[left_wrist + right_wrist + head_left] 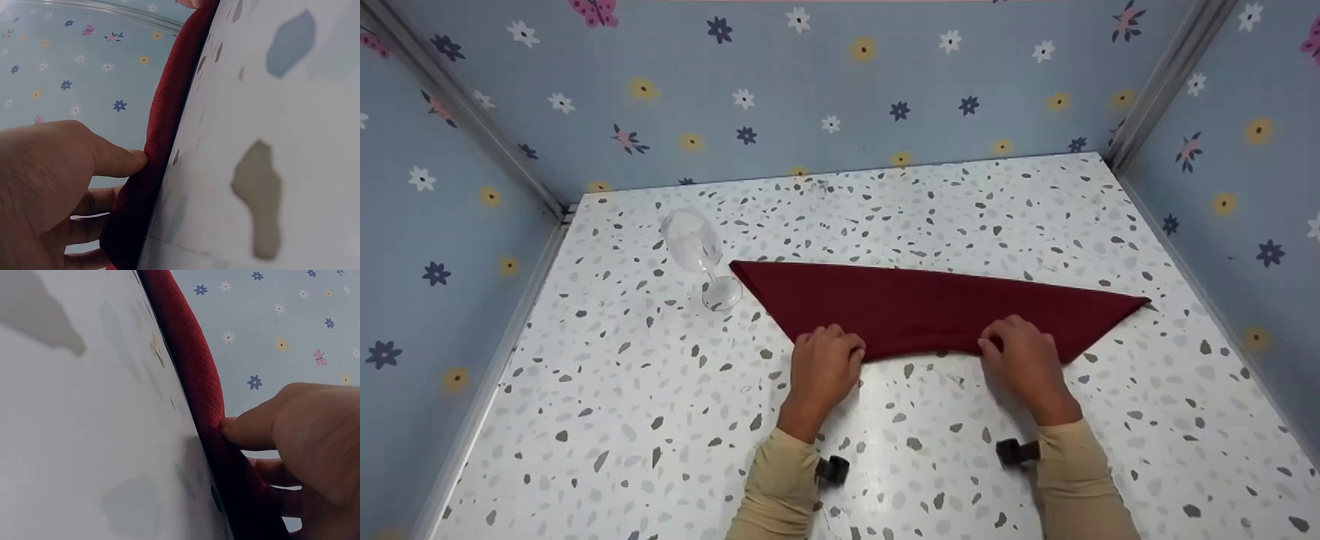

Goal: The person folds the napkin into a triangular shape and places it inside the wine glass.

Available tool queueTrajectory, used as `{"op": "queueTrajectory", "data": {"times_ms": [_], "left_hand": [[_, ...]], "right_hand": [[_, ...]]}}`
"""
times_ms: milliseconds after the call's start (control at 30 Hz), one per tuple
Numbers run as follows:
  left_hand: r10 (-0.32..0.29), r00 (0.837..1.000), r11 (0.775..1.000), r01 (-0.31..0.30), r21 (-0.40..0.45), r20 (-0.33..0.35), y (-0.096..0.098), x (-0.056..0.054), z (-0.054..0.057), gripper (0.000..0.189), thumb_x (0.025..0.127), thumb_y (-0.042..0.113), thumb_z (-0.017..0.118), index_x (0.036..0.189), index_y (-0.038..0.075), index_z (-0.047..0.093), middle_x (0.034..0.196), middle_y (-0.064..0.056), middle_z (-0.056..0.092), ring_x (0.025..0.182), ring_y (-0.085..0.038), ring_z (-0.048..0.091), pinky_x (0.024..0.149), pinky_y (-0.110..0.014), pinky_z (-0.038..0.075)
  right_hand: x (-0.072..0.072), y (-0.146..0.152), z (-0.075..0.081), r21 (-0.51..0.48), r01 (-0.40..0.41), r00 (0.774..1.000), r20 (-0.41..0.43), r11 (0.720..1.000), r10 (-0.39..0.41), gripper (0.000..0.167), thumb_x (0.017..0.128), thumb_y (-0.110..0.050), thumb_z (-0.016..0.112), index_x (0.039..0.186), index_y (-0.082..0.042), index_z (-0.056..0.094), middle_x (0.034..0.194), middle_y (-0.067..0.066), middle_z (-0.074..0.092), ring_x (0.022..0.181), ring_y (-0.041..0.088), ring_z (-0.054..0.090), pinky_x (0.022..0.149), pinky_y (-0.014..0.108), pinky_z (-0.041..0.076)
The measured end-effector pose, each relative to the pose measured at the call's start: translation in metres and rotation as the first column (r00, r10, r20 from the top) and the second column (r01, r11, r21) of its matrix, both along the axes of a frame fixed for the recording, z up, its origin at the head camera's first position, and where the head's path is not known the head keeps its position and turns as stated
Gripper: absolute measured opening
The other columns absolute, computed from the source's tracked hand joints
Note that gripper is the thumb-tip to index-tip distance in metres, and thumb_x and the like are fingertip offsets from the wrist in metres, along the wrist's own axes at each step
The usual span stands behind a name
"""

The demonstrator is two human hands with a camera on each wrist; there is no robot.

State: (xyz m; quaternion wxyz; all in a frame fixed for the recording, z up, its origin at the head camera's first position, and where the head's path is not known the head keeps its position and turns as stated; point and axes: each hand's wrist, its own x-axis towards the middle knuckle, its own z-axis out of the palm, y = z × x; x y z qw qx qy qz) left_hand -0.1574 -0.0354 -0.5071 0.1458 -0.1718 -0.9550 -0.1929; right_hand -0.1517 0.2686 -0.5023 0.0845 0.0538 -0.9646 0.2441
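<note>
A dark red cloth napkin [915, 307] lies folded on the table as a long shape, wider along its far edge and pointed at both ends. At its near edge, towards the left end, my left hand [825, 371] pinches the fold. My right hand [1026, 367] pinches the same edge nearer the right end. In the left wrist view, the thumb presses the rolled edge of the napkin [169, 107], with the fingers over its top. The right wrist view shows a similar grip on the napkin [194, 360], its edge rounded and thick. The undersides of the fingertips are partly hidden.
A clear stemmed glass [694, 240] stands on its foot just beyond the napkin's left tip. The speckled white table [607, 420] is bordered by blue flowered panels [840, 82] at the back and both sides. Small black mounts sit at both wrists.
</note>
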Motion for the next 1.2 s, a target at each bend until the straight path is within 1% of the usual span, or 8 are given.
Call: {"op": "queueTrajectory", "data": {"times_ms": [100, 233, 367, 533, 833, 1000, 1100, 1200], "left_hand": [[-0.002, 1.000, 1.000, 0.002, 0.002, 0.028, -0.0002, 0.0014, 0.0002, 0.011, 0.091, 0.023, 0.072, 0.095, 0.018, 0.081, 0.092, -0.001, 0.066, 0.087, -0.023, 0.059, 0.085, -0.046, 0.048], [-0.006, 0.998, 1.000, 0.006, 0.007, 0.063, -0.0003, 0.0016, -0.0008, 0.014, 0.088, 0.023, 0.073, 0.098, 0.016, 0.079, 0.098, -0.002, 0.063, 0.093, -0.023, 0.056, 0.087, -0.046, 0.046], [-0.010, 0.998, 1.000, 0.010, -0.001, 0.055, -0.0005, 0.0002, -0.0021, 0.013, 0.088, 0.020, 0.074, 0.099, 0.016, 0.079, 0.101, -0.001, 0.062, 0.096, -0.023, 0.056, 0.087, -0.045, 0.046], [-0.024, 0.999, 0.999, 0.025, -0.030, 0.030, -0.0007, -0.0004, -0.0027, 0.011, 0.092, 0.019, 0.072, 0.100, 0.015, 0.078, 0.102, -0.002, 0.062, 0.097, -0.024, 0.056, 0.086, -0.046, 0.048], [-0.003, 1.000, 0.999, 0.003, -0.049, -0.014, 0.0001, -0.0032, -0.0059, 0.008, 0.094, 0.018, 0.069, 0.098, 0.015, 0.076, 0.092, -0.001, 0.068, 0.091, -0.025, 0.060, 0.083, -0.045, 0.049], [0.016, 1.000, 1.000, -0.016, 0.001, 0.008, -0.0004, -0.0039, -0.0033, 0.008, 0.093, 0.019, 0.072, 0.096, 0.014, 0.067, 0.085, -0.001, 0.069, 0.083, -0.025, 0.061, 0.083, -0.046, 0.049], [0.021, 1.000, 0.999, -0.021, 0.032, 0.015, -0.0012, -0.0038, -0.0022, 0.013, 0.092, 0.019, 0.074, 0.090, 0.015, 0.061, 0.079, 0.001, 0.067, 0.078, -0.025, 0.061, 0.080, -0.046, 0.049], [0.021, 1.000, 0.999, -0.022, 0.040, 0.018, -0.0021, -0.0042, -0.0021, 0.014, 0.090, 0.019, 0.075, 0.087, 0.016, 0.062, 0.077, 0.001, 0.066, 0.076, -0.026, 0.061, 0.078, -0.045, 0.050]], "right_hand": [[0.0007, 0.0008, -0.0003, 0.010, -0.015, 1.000, 0.004, 1.000, 0.015, 0.014, 0.094, -0.020, 0.068, 0.097, -0.008, 0.074, 0.101, 0.009, 0.065, 0.099, 0.031, 0.060, 0.083, 0.054, 0.040], [0.0007, 0.0016, 0.0003, 0.034, -0.033, 0.999, 0.027, 0.999, 0.032, 0.020, 0.089, -0.024, 0.071, 0.100, -0.008, 0.073, 0.104, 0.010, 0.063, 0.099, 0.031, 0.058, 0.082, 0.053, 0.040], [0.0002, 0.0017, 0.0018, 0.054, -0.050, 0.998, 0.052, 0.997, 0.047, 0.026, 0.086, -0.025, 0.074, 0.103, -0.007, 0.071, 0.106, 0.011, 0.061, 0.099, 0.031, 0.055, 0.081, 0.051, 0.039], [-0.0007, 0.0014, 0.0030, 0.037, -0.052, 0.998, 0.038, 0.998, 0.051, 0.016, 0.090, -0.021, 0.071, 0.098, -0.007, 0.072, 0.106, 0.010, 0.061, 0.100, 0.031, 0.054, 0.081, 0.052, 0.038], [-0.0011, 0.0028, 0.0017, 0.031, -0.051, 0.999, 0.001, 0.998, 0.051, 0.016, 0.097, -0.020, 0.067, 0.100, -0.006, 0.075, 0.105, 0.009, 0.063, 0.100, 0.031, 0.055, 0.080, 0.051, 0.040], [-0.0025, 0.0043, -0.0009, 0.040, -0.035, 0.999, -0.006, 0.999, 0.036, 0.016, 0.099, -0.018, 0.064, 0.105, -0.007, 0.074, 0.103, 0.010, 0.067, 0.099, 0.034, 0.060, 0.082, 0.056, 0.042], [-0.0026, 0.0049, -0.0019, 0.010, -0.021, 1.000, -0.003, 1.000, 0.021, 0.015, 0.099, -0.016, 0.062, 0.109, -0.008, 0.070, 0.105, 0.010, 0.069, 0.100, 0.035, 0.062, 0.085, 0.058, 0.041], [-0.0024, 0.0049, -0.0017, -0.026, 0.005, 1.000, 0.008, 1.000, -0.005, 0.012, 0.099, -0.015, 0.062, 0.109, -0.008, 0.064, 0.103, 0.010, 0.069, 0.098, 0.032, 0.064, 0.089, 0.058, 0.039]]}}
